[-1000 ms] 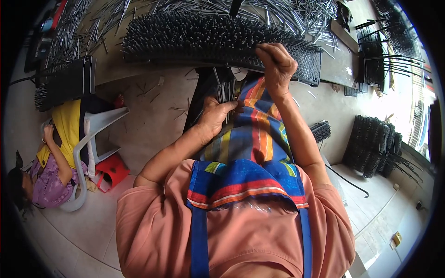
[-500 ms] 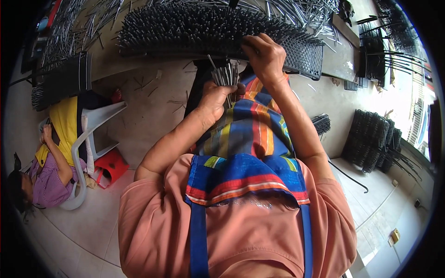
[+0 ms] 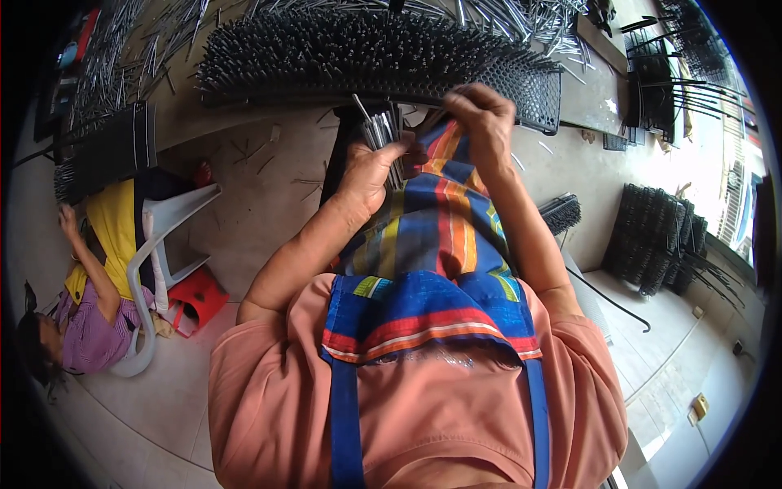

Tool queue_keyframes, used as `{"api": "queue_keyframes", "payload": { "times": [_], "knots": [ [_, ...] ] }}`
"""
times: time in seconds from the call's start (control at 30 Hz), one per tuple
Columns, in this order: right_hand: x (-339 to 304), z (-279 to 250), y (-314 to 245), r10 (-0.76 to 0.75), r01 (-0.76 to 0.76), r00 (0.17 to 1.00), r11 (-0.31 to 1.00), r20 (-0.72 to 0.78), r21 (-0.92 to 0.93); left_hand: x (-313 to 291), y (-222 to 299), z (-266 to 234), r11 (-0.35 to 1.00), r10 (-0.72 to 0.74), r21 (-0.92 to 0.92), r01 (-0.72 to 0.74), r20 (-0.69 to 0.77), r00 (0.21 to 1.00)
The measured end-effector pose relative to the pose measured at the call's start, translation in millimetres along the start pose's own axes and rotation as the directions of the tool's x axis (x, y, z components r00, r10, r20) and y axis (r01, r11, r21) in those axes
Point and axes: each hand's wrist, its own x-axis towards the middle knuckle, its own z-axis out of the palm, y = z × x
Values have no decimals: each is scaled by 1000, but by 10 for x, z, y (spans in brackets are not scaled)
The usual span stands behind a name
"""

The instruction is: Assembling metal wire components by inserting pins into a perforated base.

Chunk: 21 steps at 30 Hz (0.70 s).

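Note:
My left hand [image 3: 368, 173] is closed around a bundle of thin grey metal rods [image 3: 380, 130], which stick up above its thumb. To its right, my right hand [image 3: 485, 122] is held in a pinch just below the front edge of a long black perforated rack [image 3: 533, 91]. Whatever its fingertips hold is hidden or too small to make out. Many dark rods [image 3: 342, 53] stand packed upright in the rack's holes, while bare holes show at its right end.
Loose rods [image 3: 187, 37] lie on the table behind the rack. At left, a person [image 3: 98, 314] sits on a grey chair [image 3: 175, 208] by another black rack [image 3: 122, 147], near a red container [image 3: 199, 301]. Stacked black racks [image 3: 652, 236] stand on the floor at right.
My right hand has dropped from the rack's holes to below its front edge. The bundle stays in my left hand. The person at left has raised a hand toward their rack.

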Motion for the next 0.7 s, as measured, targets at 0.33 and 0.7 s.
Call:
{"api": "queue_keyframes", "payload": {
  "times": [0.33, 0.7],
  "knots": [
    [313, 16, 33, -663, 605, 749, 695, -20, -388, -71, -58, 50, 987, 57, 144, -65, 58, 997],
    [277, 12, 117, -636, 586, 771, 727, -29, -359, -24, -100, 72, 997, 55, 58, -56, 15, 998]
  ]
}}
